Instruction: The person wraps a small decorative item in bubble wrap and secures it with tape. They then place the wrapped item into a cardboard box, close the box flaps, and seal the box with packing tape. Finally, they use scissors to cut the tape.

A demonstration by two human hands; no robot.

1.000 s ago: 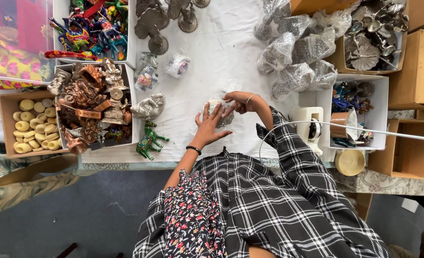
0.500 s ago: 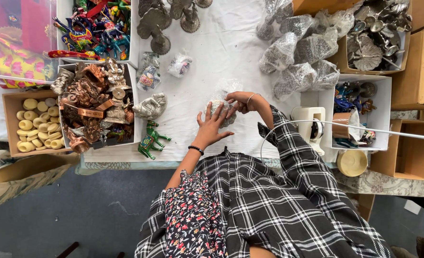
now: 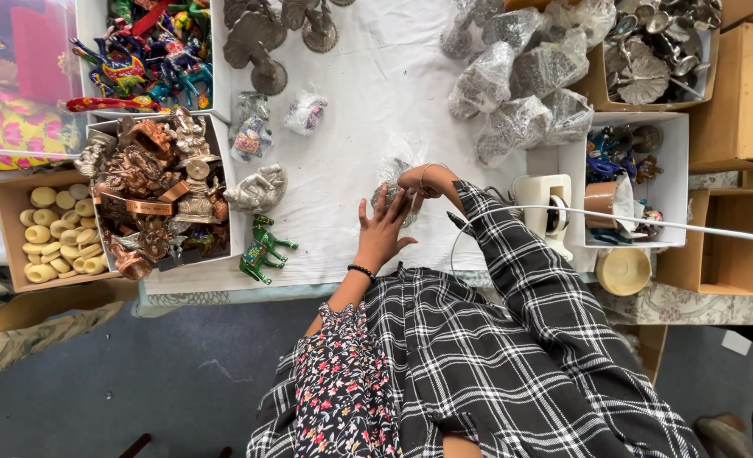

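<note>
Closest to me, the left hand (image 3: 382, 227) lies with fingers spread, pressing flat against a small plastic-wrapped silver piece (image 3: 393, 188) on the white table cloth (image 3: 368, 102) — not clasping it. Just past it, the right hand (image 3: 417, 181) closes around that same bundle from the far side. Left sits a green toy camel (image 3: 260, 248); further out — bagged silver items (image 3: 512, 85).

Both hands, left (image 3: 382, 229) and right (image 3: 416, 181), on a plastic-wrapped silver figurine (image 3: 393, 197), white tablecloth (image 3: 368, 102)
</note>
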